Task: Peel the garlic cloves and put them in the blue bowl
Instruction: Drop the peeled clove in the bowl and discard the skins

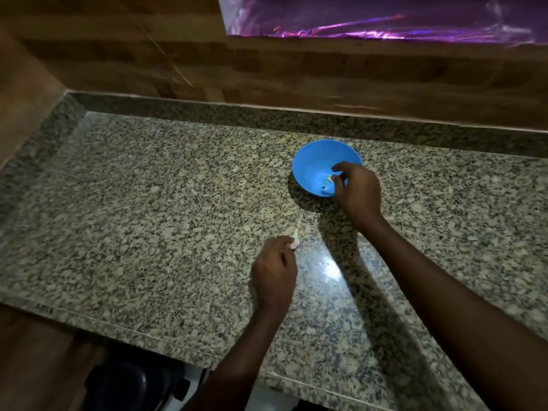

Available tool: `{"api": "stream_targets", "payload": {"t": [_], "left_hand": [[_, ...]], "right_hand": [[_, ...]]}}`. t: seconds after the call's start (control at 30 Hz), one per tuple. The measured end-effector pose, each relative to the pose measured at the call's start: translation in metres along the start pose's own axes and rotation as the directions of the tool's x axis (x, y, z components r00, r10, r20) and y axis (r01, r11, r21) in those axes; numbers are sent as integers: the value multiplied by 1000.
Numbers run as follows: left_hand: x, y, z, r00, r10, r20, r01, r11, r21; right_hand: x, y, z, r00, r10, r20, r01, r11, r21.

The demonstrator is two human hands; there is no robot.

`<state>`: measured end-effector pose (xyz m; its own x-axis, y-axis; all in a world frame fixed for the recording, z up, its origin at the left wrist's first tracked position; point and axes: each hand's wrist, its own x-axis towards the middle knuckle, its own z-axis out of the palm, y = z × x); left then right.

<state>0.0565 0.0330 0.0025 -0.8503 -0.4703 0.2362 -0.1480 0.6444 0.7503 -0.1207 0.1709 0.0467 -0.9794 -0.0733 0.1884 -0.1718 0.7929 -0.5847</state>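
A blue bowl [314, 167] stands on the granite counter [166, 209], right of the middle. Small pale bits [326, 188] lie at its bottom. My right hand [357, 192] hangs over the bowl's near right rim, its fingers loosely curled above the inside; I cannot make out anything in them. Nearer to me, my left hand [274, 269] rests on the counter and pinches a whitish garlic clove with loose skin [295, 241] at its fingertips.
A raised granite lip and a wooden wall [296, 66] close off the back and left of the counter. A shiny purple sheet [370, 16] hangs at the top right. The counter's front edge [142, 333] drops off to dark objects below.
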Motion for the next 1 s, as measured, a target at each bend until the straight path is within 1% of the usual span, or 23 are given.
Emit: {"api": "stream_targets", "payload": {"t": [0.03,0.07,0.13,0.17,0.2,0.27,0.3,0.37,0.43,0.5,0.53,0.57,0.6,0.63,0.7,0.9,1.0], "left_hand": [[4,-4,-1,999,-25,-36,26,999,25],[8,-9,-1,999,-36,-11,37,998,58],[12,-21,6,985,-10,171,-6,996,90],[13,-26,10,969,18,248,-39,996,81],[13,-29,14,958,40,285,-63,995,73],[12,-27,22,958,65,278,-84,995,56],[12,-23,24,962,56,266,-66,997,30],[11,-11,26,958,-30,284,51,996,-68],[7,-2,29,918,-163,360,237,957,-170],[2,6,30,837,-267,477,439,849,-295],[0,9,29,795,-290,532,517,783,-346],[-2,13,28,763,-295,574,572,723,-388],[-3,18,26,745,-295,599,600,689,-406],[-4,22,25,735,-284,615,609,674,-417],[-5,30,23,729,-247,638,603,672,-429],[-8,47,16,733,-215,646,589,676,-443],[-10,56,12,739,-192,645,573,683,-453]], "right_hand": [[-12,-1,-4,999,9,-51,-8,1000,23],[-25,-2,-7,996,20,-86,-15,998,55],[-54,-1,-10,995,51,-80,-41,992,117],[-68,0,-9,996,80,-39,-74,987,145],[-81,2,-7,993,113,19,-114,978,173],[-99,5,-2,975,154,159,-185,962,200],[-106,8,2,958,174,228,-220,956,196],[-114,18,8,908,244,341,-326,922,209],[-118,27,8,846,303,438,-458,834,309],[-121,31,0,801,323,504,-554,718,421],[-123,33,-5,782,328,529,-595,643,481],[-125,34,-10,760,340,554,-636,564,527],[-127,36,-16,743,341,576,-664,492,563],[-128,38,-21,736,334,589,-673,454,584],[-131,42,-29,736,313,600,-673,431,601],[-137,43,-50,719,301,627,-691,411,595],[-138,40,-60,719,307,624,-691,418,590]]}}
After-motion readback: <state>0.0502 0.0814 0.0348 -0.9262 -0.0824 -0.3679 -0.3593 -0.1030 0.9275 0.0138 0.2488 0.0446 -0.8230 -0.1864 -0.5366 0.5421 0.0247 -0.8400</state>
